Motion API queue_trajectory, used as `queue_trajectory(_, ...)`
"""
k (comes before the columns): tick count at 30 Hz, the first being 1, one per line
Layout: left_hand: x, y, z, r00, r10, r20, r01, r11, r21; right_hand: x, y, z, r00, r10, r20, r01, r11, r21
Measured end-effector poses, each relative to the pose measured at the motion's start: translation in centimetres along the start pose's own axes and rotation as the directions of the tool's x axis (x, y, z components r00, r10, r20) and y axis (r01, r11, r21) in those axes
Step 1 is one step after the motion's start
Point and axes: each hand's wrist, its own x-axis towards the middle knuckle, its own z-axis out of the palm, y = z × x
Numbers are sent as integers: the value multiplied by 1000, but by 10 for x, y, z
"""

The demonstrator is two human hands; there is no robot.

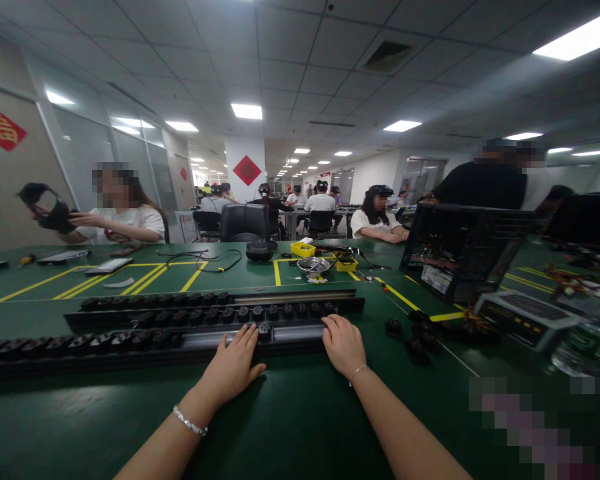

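Note:
Three long black rails lie side by side across the green table, each lined with several small black wheels. My left hand [235, 367] rests flat on the nearest rail [130, 347], fingers spread beside a single black wheel [264, 329]. My right hand [343, 343] lies palm down on the right end of the same rail, fingers touching the middle rail [205, 313]. Neither hand holds anything. Several loose black wheels [413, 337] lie on the table right of my right hand.
An open black computer case [460, 250] stands at the right, with a grey panel [525, 313] in front. A metal bowl [313, 266] and yellow trays [303, 249] sit further back. People sit at the far side; one at left holds up a black headset [47, 207].

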Motion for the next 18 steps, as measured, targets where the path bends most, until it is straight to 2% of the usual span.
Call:
queue_trajectory(13, 1, 3, -4, 999, -28, -16, 28, 999, -25, 0, -1, -1, 1000, 9, 5, -9, 1000, -1)
queue_trajectory(18, 2, 3, -4, 999, -39, -19, 38, 999, -36, 0, -1, 0, 1000, 5, -31, -5, 1000, -1)
